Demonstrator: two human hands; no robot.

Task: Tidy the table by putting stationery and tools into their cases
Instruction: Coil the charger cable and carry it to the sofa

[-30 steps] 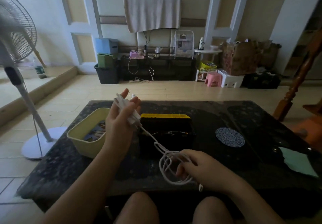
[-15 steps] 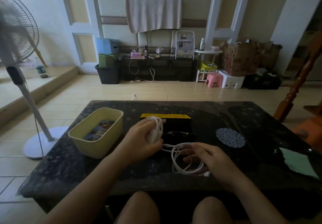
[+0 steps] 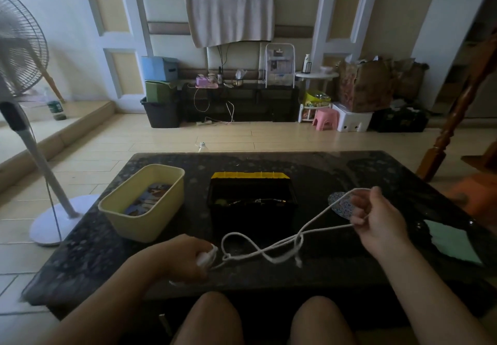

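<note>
The left hand (image 3: pixel 188 258) rests near the front edge of the dark speckled stone table (image 3: pixel 349 167), fingers curled around one bunched end of a thin white cord (image 3: pixel 278 260). From there the cord runs rightward in loose, crossed loops just above the tabletop, up to the right hand (image 3: pixel 376 218), which is raised and pinches a loop of it in bent fingers. That hand partly covers a round patterned coaster (image 3: pixel 340 206). Beyond the cord stands an open black toolbox with a yellow edge (image 3: pixel 252 210); left of it sits a pale yellow plastic tub (image 3: pixel 142 205).
</note>
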